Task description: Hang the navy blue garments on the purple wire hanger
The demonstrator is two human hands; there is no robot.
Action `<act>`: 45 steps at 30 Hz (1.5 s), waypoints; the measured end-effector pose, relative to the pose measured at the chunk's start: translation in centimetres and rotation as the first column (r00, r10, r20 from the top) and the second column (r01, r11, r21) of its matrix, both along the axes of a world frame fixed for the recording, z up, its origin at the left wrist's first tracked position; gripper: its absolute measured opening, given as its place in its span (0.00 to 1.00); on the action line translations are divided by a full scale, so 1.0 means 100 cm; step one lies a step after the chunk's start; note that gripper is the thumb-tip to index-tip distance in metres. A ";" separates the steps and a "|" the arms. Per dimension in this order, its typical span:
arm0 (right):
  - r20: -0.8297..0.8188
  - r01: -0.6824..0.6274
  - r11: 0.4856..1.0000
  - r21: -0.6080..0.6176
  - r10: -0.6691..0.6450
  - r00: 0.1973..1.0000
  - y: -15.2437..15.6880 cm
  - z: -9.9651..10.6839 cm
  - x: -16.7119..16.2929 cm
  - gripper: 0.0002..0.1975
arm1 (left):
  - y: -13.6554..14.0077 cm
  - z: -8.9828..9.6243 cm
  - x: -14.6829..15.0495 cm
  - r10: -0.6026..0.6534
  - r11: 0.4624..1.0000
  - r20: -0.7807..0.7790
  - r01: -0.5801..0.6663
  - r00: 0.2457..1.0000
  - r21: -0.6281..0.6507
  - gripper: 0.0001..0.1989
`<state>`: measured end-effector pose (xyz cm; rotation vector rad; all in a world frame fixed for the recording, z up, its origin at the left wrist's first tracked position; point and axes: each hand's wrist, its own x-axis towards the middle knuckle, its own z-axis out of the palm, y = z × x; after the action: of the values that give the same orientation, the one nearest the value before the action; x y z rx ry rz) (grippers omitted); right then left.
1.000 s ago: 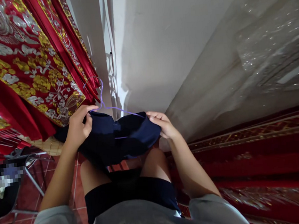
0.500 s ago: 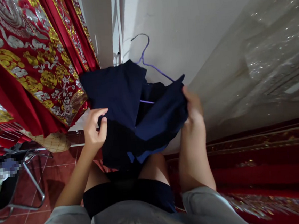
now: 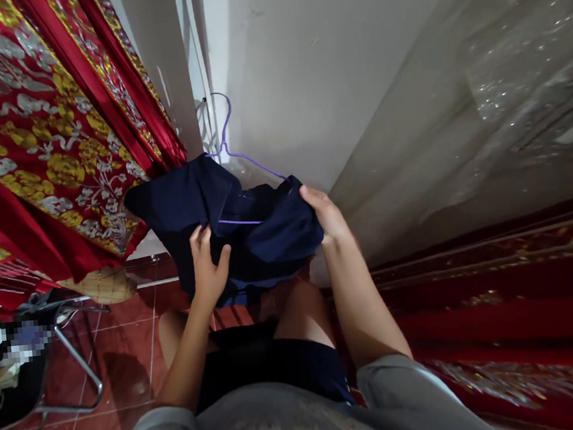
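Dark blue garment [image 3: 281,237] on a purple hanger [image 3: 225,144], the right hand [image 3: 334,221] gripping it by the hanger's right end.
Cloth hides the right fingers and the hanger's left end; the left hand [image 3: 209,268] is spread, its grip on nothing visible; bare wall [image 3: 315,85] opens beyond the hanger's upper right edge.

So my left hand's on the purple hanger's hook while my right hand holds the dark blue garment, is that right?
Not quite: your left hand isn't on the hook; the head view shows it lower, at the front of the dark blue garment, by its opening. Your right hand does hold the garment.
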<state>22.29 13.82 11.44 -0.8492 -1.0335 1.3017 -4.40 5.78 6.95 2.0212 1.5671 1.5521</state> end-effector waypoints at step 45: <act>0.264 -0.127 0.948 -0.291 0.208 0.942 -0.088 -0.112 -0.114 0.23 | -0.037 -0.054 0.013 -0.051 0.947 0.421 0.178 0.905 -0.267 0.11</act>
<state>10.86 5.00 0.28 -1.2099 -1.1967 1.5175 -3.05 2.11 1.55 1.4793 1.3872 1.4669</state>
